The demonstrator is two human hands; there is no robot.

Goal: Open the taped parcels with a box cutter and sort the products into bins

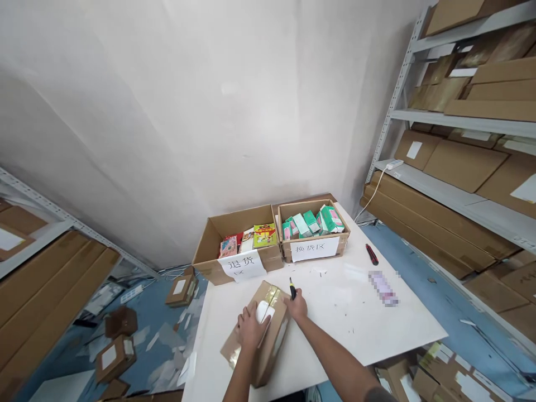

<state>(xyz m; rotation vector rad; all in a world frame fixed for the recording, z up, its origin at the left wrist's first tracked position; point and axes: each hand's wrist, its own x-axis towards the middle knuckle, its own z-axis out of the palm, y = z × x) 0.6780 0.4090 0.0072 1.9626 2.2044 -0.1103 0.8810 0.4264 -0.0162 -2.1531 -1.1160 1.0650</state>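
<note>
A taped cardboard parcel lies on the white table in front of me. My left hand rests on top of the parcel with its fingers curled over it, pressing it down. My right hand is closed around a small black utility knife at the parcel's far right corner, blade end pointing away from me. A white label shows on the parcel between my hands.
Two open cartons with paper signs stand at the table's back: the left one holds colourful packets, the right one green and white boxes. A red and black cutter lies to the right. Shelves of cardboard boxes line both sides; parcels litter the blue floor.
</note>
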